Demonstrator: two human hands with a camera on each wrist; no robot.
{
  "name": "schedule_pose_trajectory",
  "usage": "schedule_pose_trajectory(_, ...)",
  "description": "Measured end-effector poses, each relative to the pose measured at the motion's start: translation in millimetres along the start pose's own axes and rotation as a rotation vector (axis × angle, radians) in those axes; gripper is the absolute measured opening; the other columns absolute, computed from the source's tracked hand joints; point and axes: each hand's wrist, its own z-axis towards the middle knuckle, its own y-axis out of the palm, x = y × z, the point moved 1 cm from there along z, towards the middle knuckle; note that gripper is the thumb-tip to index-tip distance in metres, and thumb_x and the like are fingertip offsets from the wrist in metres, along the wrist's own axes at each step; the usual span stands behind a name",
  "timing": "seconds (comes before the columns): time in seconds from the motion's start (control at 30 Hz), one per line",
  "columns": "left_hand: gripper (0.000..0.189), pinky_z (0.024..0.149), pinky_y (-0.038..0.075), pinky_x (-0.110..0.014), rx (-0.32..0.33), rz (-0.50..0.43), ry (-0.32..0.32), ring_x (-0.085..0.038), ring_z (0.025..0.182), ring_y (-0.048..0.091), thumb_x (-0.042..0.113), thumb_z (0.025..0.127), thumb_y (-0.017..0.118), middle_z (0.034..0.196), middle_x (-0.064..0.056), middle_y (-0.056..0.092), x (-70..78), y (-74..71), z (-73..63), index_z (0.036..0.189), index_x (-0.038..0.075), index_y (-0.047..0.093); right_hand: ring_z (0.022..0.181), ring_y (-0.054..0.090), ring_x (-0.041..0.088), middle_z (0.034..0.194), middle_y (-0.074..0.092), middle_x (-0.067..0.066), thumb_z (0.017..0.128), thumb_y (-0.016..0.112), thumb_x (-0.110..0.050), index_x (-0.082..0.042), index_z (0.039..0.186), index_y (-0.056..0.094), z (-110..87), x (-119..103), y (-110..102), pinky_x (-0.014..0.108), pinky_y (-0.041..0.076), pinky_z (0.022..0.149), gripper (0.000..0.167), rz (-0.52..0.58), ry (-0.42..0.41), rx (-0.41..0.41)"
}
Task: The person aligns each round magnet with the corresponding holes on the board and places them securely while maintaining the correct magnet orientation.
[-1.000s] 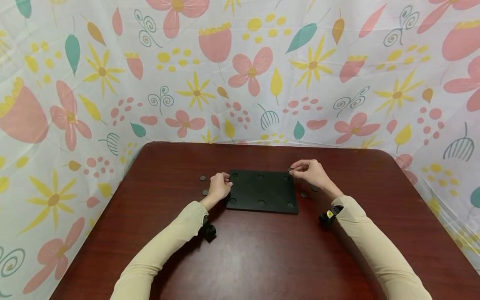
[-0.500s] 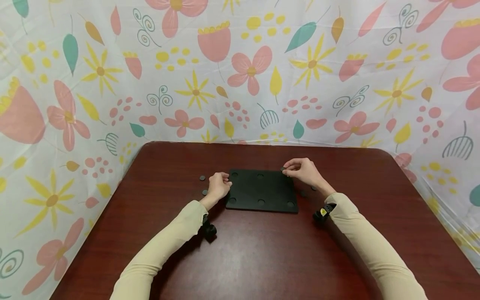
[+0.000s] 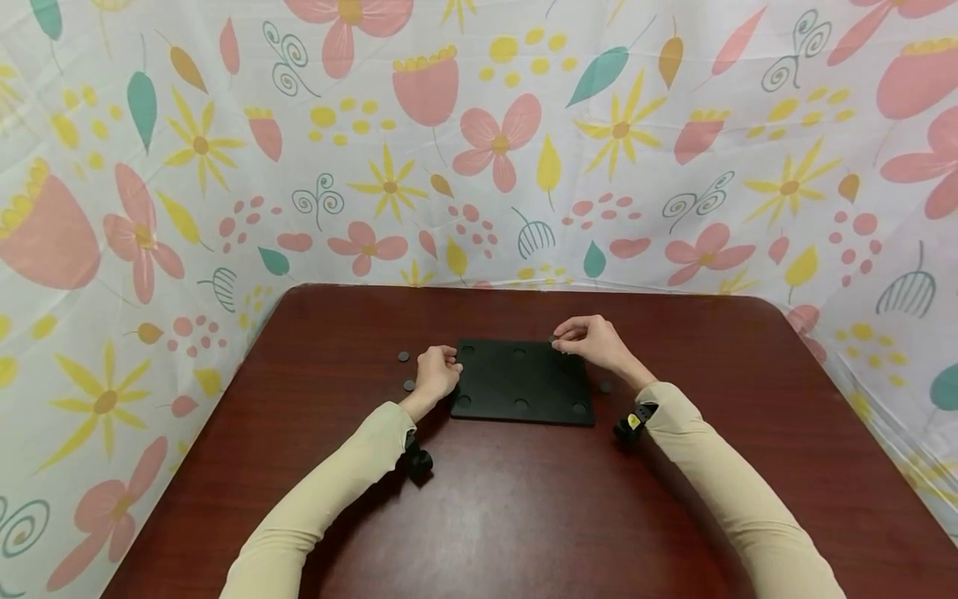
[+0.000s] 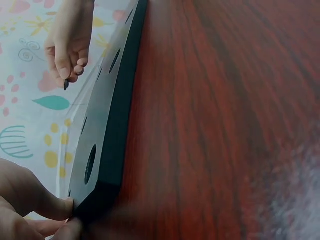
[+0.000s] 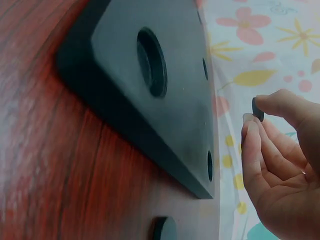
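A flat black board (image 3: 490,378) with several round recesses lies on the table. My left hand (image 3: 437,372) is at its left edge; in the left wrist view the thumb and fingers (image 4: 37,200) pinch the board's corner. Thumb and fingertips of my right hand (image 3: 593,341) pinch a small dark disc (image 5: 257,109), held on edge above the board's far side, right of the middle. In the right wrist view, the nearby recess (image 5: 152,62) has no disc in it.
Two loose dark discs, a farther one (image 3: 404,357) and a nearer one (image 3: 409,385), lie left of the board. Another disc (image 3: 604,388) is just right of it, beneath my right forearm. A flower-printed curtain (image 3: 479,166) hangs behind the table (image 3: 486,507).
My right hand has moved left with the disc, from the board's far right corner to above its far side. The left hand has stayed at the left edge.
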Motion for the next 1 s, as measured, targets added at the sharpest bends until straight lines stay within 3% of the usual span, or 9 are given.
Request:
schedule_pose_trajectory(0.3,0.035,0.087,0.054,-0.042,0.006,-0.007,0.008,-0.030,0.101,0.064,0.001,0.091,0.063,0.112,-0.019,0.064,-2.5,2.0,-3.1,0.126,-0.003,0.060,0.078,0.069,0.021,0.093,0.074,0.012,0.087,0.073,-0.019,-0.004,0.104,0.072,5.2,-6.5,12.0,0.030,0.054,0.068,0.023,-0.023,-0.044,-0.015)
schedule_pose_trajectory(0.6,0.035,0.086,0.054,-0.042,0.005,0.002,0.008,-0.031,0.103,0.063,0.001,0.092,0.061,0.113,-0.019,0.064,-1.5,1.6,-4.7,0.127,-0.003,0.059,0.080,0.070,0.024,0.093,0.074,0.011,0.087,0.073,-0.020,-0.008,0.102,0.072,12.4,-11.4,20.9,0.032,0.055,0.069,0.019,-0.014,-0.061,-0.043)
schedule_pose_trajectory(0.8,0.036,0.087,0.054,-0.042,0.000,0.004,0.018,-0.031,0.103,0.062,0.001,0.093,0.061,0.113,-0.019,0.064,-0.3,0.5,-4.6,0.128,-0.003,0.059,0.076,0.069,0.017,0.092,0.074,0.009,0.087,0.074,-0.021,-0.009,0.101,0.073,17.5,-14.0,24.9,0.031,0.054,0.068,0.019,-0.033,-0.066,-0.035)
schedule_pose_trajectory(1.0,0.035,0.085,0.054,-0.041,0.008,0.015,0.040,-0.031,0.100,0.063,0.000,0.092,0.061,0.111,-0.020,0.064,2.1,-1.3,-4.9,0.127,-0.005,0.059,0.078,0.068,0.018,0.092,0.073,0.011,0.086,0.074,-0.020,-0.008,0.101,0.072,23.7,-21.9,29.8,0.032,0.054,0.069,0.019,-0.029,-0.081,-0.034)
